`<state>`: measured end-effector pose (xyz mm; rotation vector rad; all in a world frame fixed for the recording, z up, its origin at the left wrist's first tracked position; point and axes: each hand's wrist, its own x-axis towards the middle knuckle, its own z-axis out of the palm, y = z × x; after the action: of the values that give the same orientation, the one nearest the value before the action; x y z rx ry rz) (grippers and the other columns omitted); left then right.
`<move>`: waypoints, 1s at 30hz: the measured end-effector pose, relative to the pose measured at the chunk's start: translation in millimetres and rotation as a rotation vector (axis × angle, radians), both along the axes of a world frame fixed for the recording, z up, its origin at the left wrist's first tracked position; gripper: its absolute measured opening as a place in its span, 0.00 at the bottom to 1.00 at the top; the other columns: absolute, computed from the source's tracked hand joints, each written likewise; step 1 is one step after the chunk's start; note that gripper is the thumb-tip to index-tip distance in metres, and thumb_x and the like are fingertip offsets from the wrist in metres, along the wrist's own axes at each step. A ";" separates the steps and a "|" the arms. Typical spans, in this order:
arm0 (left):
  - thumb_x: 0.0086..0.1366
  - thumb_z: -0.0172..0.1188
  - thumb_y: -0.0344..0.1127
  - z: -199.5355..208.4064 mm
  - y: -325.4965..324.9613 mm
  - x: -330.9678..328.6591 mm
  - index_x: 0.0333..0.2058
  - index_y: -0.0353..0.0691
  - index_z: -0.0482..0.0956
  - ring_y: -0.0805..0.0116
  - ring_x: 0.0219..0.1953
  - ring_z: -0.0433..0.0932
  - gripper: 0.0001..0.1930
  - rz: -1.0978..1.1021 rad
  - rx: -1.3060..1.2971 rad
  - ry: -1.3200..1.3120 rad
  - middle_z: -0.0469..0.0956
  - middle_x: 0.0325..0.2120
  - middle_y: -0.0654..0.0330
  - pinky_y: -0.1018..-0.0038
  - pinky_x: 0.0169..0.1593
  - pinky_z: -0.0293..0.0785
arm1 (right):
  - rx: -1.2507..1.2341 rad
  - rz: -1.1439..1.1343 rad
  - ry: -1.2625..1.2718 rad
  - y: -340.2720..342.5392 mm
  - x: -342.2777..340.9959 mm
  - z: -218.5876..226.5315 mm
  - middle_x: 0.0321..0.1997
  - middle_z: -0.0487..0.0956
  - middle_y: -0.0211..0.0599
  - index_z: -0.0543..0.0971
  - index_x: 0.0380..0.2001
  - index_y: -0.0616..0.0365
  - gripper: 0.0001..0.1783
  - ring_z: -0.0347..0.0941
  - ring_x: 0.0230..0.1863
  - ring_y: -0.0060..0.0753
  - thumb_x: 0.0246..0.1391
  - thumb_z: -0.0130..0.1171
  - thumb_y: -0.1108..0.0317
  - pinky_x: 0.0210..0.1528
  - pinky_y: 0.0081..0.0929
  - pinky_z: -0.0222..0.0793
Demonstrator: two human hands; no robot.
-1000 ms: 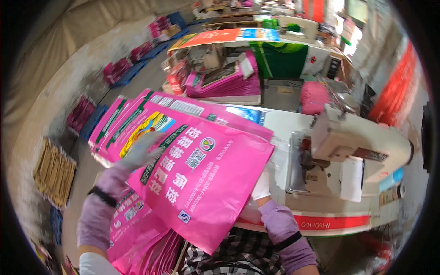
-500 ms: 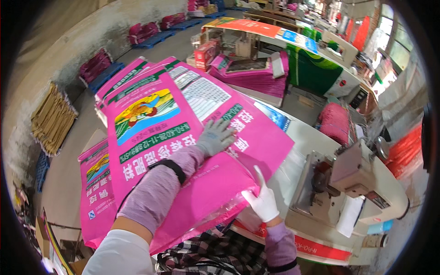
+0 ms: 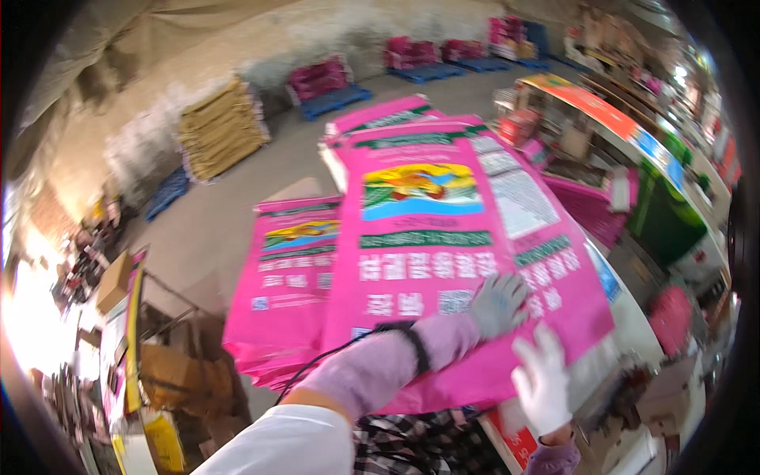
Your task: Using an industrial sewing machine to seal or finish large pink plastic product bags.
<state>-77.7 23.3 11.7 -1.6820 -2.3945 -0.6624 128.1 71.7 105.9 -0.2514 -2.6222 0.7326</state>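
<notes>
Large pink printed woven bags (image 3: 419, 309) lie overlapping in front of me, with a picture panel and pale lettering on the top one. My left hand (image 3: 500, 305), in a grey glove, rests on the bags with its fingers stretched out flat. Close by on the right, my right hand (image 3: 542, 380) wears a white glove. Its fingers are spread over the bags' near right part, holding nothing; whether they touch the plastic is hard to tell. Another pile of pink bags (image 3: 289, 293) sits to the left, partly covered by the top bag.
A blurred sewing machine (image 3: 665, 404) stands at the lower right. Behind it is a table draped with green and orange sheeting (image 3: 669, 206). Bundles of pink bags on blue pallets (image 3: 336, 101) and a tan stack (image 3: 222, 131) line the wall. Cardboard boxes (image 3: 178, 384) stand at left.
The view has swung left, so the bags appear farther right. My right hand has come off the bags' near edge and its fingers have spread. The left hand stays flat on the bags.
</notes>
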 end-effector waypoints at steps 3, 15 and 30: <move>0.58 0.63 0.54 75.8 -152.0 20.3 0.60 0.34 0.63 0.47 0.63 0.61 0.39 0.216 -0.181 -0.204 0.65 0.59 0.43 0.50 0.66 0.53 | 0.185 -0.045 -0.290 -3.5 44.9 -96.0 0.69 0.58 0.58 0.71 0.60 0.53 0.30 0.52 0.69 0.66 0.51 0.60 0.65 0.67 0.55 0.52; 0.72 0.52 0.44 167.0 -303.0 76.3 0.34 0.37 0.81 0.80 0.21 0.71 0.17 0.658 0.430 -1.275 0.77 0.22 0.67 0.78 0.24 0.68 | -0.522 -0.392 0.164 -16.9 -21.0 -51.6 0.44 0.82 0.46 0.81 0.43 0.68 0.14 0.78 0.46 0.36 0.57 0.50 0.81 0.53 0.28 0.70; 0.60 0.58 0.23 60.7 -445.6 55.4 0.45 0.34 0.77 0.77 0.35 0.77 0.13 1.089 0.843 -0.992 0.78 0.32 0.67 0.78 0.43 0.76 | 0.591 0.170 -0.576 -190.6 -184.9 -156.6 0.48 0.71 0.43 0.83 0.37 0.61 0.13 0.67 0.56 0.44 0.53 0.53 0.69 0.55 0.36 0.69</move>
<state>-22.3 -422.3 72.4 0.4259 -2.3214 -2.0375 -56.8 -118.9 -50.7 -0.0661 -3.2859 -0.1261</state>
